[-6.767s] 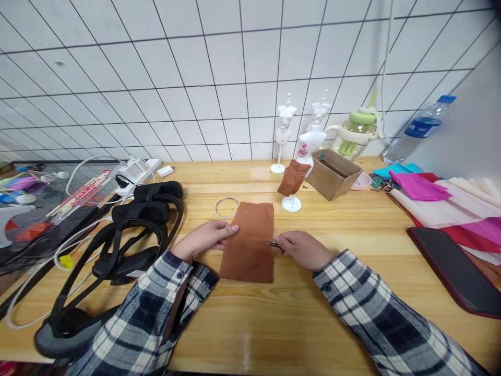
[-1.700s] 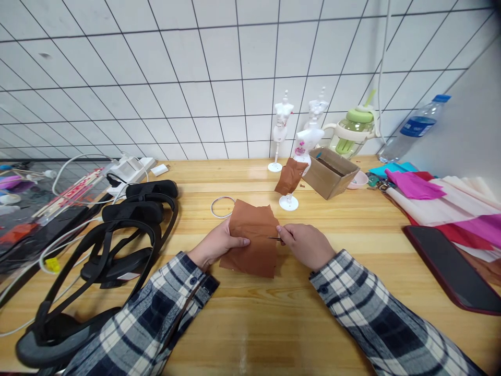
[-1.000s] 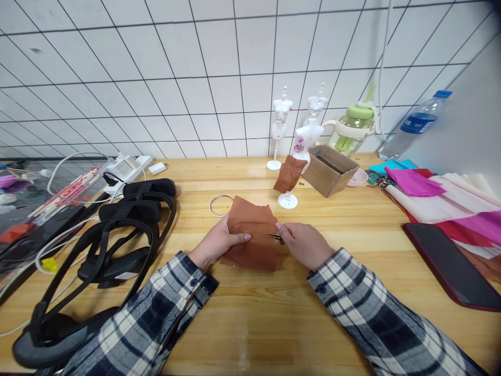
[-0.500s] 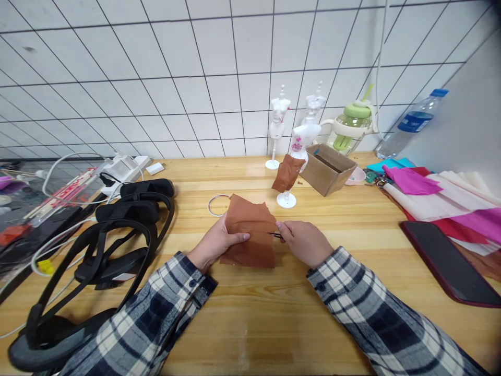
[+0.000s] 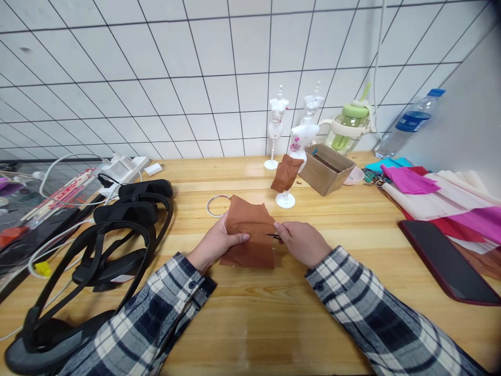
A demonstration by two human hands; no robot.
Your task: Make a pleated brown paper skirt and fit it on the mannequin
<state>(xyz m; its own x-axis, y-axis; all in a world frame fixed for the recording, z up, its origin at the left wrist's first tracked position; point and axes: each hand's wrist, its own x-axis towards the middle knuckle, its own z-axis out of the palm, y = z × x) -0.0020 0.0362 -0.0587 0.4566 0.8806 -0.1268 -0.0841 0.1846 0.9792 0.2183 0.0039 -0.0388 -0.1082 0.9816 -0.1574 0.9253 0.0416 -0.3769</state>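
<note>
A brown cloth is held up over the wooden table, pinched at its left edge by my left hand, thumb on top. My right hand is closed around small dark scissors at the cloth's right edge. The blades reach onto the cloth; most of the handles are hidden by my fingers. Just behind the cloth on the left lies a thin ring. Another brown piece hangs on the front white mannequin.
Two more small mannequins stand behind, near a cardboard box, a green-lidded jug and a bottle. Coloured fabrics and a phone lie right; black headsets and cables lie left.
The whole view has shifted slightly. My hands, the cloth and the scissors keep nearly the same positions relative to each other.
</note>
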